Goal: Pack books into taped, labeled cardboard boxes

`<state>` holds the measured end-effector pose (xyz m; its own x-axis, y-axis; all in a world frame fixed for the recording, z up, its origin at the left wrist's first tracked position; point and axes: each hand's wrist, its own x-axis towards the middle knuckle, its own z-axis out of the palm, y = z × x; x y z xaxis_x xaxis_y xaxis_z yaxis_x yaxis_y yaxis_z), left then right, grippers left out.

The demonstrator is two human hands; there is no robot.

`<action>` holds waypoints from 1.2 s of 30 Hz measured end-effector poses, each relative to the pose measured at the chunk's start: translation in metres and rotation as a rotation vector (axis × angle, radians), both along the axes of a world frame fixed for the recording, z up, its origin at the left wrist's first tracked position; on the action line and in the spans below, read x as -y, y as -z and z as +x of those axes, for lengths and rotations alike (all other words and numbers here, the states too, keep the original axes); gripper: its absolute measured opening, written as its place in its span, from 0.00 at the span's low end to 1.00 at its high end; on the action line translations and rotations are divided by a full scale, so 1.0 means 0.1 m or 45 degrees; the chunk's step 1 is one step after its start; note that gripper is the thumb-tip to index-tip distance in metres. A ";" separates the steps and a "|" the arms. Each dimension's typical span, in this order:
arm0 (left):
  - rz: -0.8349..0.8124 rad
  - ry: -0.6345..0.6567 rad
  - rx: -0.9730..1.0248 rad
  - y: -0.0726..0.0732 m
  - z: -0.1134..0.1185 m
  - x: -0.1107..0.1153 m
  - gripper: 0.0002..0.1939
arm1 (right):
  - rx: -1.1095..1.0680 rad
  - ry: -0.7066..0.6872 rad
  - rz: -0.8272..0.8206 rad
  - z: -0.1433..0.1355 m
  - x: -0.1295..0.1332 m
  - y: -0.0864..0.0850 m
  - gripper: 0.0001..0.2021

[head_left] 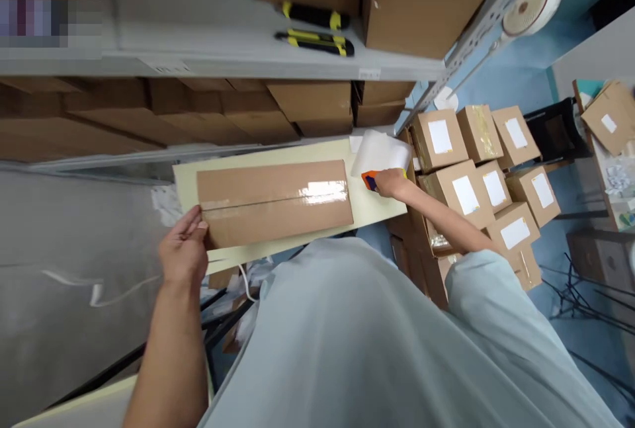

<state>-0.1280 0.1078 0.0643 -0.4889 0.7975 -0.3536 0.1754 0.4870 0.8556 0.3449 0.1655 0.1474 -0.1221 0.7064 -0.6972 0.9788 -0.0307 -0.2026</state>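
Observation:
A long, flat cardboard box lies on a pale yellow board, its top seam running lengthwise. Shiny clear tape covers the seam at the right end. My left hand grips the box's left end, thumb at the near side and fingers along the edge. Off the box's right end, my right hand is closed around an orange and dark blue tape dispenser, which my fingers partly hide. Right behind that hand, a whitish translucent sheet or roll rests on the board; its exact kind is unclear.
Two yellow-and-black utility knives lie on the grey shelf above. Cardboard boxes fill the shelving behind the board. Labelled cartons are stacked at right. A white fan stands beyond, near a cluttered table.

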 end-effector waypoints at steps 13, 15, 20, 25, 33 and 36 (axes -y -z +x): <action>0.906 0.784 -0.317 -1.43 1.50 -1.55 0.38 | -0.195 -0.263 0.747 -1.37 -1.41 -1.61 0.21; 0.920 0.758 -0.355 -1.61 1.45 -1.82 0.38 | -0.184 -0.323 0.783 -1.65 -1.68 -1.74 0.19; 0.917 0.697 -0.405 -1.75 1.17 -1.96 0.37 | -0.112 -0.324 0.817 -2.15 -2.13 -1.89 0.19; 0.843 0.626 -0.421 -1.57 0.90 -1.66 0.35 | -0.070 -0.284 0.790 -2.47 -2.31 -1.86 0.21; 0.484 0.276 -0.432 -0.62 -0.09 -0.74 0.33 | -0.318 0.056 1.144 -1.97 -1.63 -0.91 0.28; 0.197 0.165 -0.455 -0.31 -0.33 -0.29 0.37 | -0.550 0.381 1.241 -1.56 -0.60 -0.11 0.33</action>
<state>-0.1610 0.1372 0.0954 -0.4509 0.8911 -0.0508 0.5262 0.3113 0.7913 0.1893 0.2252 0.1582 0.0462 0.9712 0.2338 0.7996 0.1044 -0.5914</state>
